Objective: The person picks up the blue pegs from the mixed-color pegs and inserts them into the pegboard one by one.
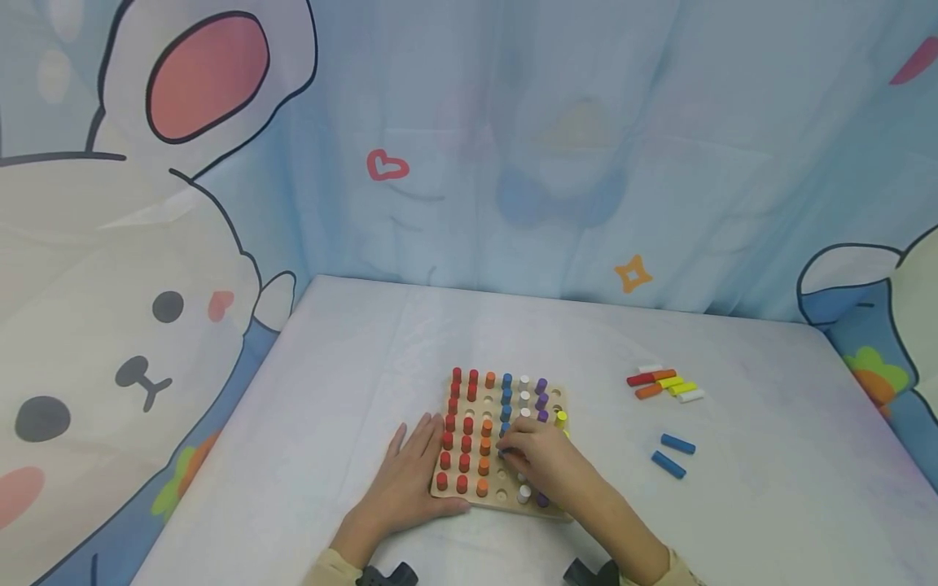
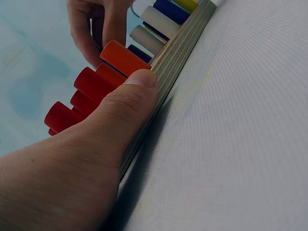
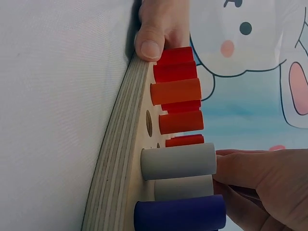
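Note:
A wooden pegboard point(image 1: 513, 506) lies on the white table, with coloured pegs standing in columns. My left hand point(image 1: 405, 482) rests against its near left corner, fingers straight along the left side and thumb on the front edge. Over the blue column, my right hand point(image 1: 551, 460) pinches a blue peg point(image 1: 501, 453), mostly hidden under the fingertips. Several blue pegs point(image 1: 506, 396) stand behind it in that column, and two bare holes show in front. Red pegs point(image 1: 466, 443) and orange pegs point(image 1: 484, 446) stand to the left; white pegs point(image 3: 178, 161) and purple pegs point(image 1: 541, 386) to the right.
Two loose blue pegs point(image 1: 668, 465) lie on the table right of the board. Farther back is a small pile of red, orange, yellow and white pegs point(image 1: 649, 391). A printed cloth curtain point(image 1: 454, 220) hangs behind the table point(image 1: 352, 350).

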Demonstrator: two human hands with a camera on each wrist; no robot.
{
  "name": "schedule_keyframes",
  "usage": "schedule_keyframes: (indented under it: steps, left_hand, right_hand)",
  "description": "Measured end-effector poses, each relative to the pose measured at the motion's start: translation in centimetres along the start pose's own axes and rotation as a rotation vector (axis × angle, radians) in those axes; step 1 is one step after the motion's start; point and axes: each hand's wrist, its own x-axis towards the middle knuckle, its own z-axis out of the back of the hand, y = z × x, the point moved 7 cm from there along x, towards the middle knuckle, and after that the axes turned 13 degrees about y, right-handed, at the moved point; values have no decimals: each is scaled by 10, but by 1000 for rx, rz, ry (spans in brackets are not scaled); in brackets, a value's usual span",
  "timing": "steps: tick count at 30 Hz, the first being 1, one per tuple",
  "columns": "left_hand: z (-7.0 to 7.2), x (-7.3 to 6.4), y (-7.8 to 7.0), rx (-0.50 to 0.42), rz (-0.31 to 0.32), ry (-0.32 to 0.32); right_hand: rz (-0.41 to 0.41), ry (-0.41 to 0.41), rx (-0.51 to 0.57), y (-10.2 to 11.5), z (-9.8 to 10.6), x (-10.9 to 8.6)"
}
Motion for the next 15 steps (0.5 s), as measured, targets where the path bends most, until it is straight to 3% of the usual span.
schedule_keyframes:
  steps: [15]
  left_hand:
    - [0, 0, 1, -16, 3, 5]
  right_hand:
    - [-38, -7, -13, -1, -4, 2]
